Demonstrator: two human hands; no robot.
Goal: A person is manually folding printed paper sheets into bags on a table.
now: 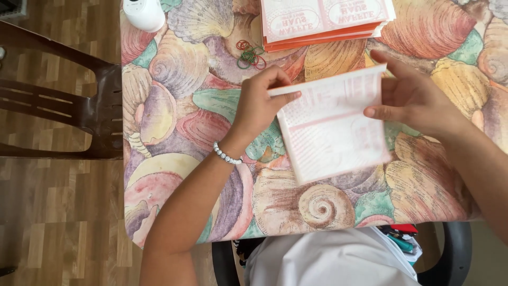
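Note:
A white paper sheet with pink print (330, 127) lies on the shell-patterned tablecloth (180, 132), its far edge lifted and folded up. My left hand (259, 103) pinches that raised edge at its left end. The right end of the same edge is gripped by my right hand (413, 98), fingers curled over the paper. A beaded bracelet (226, 155) circles my left wrist.
A stack of similar white and orange printed sheets (325, 21) lies at the table's far edge. Several red and green rubber bands (250, 54) sit just beyond my left hand. A white rounded object (144, 13) stands at the far left corner. A dark wooden chair (79, 106) is left of the table.

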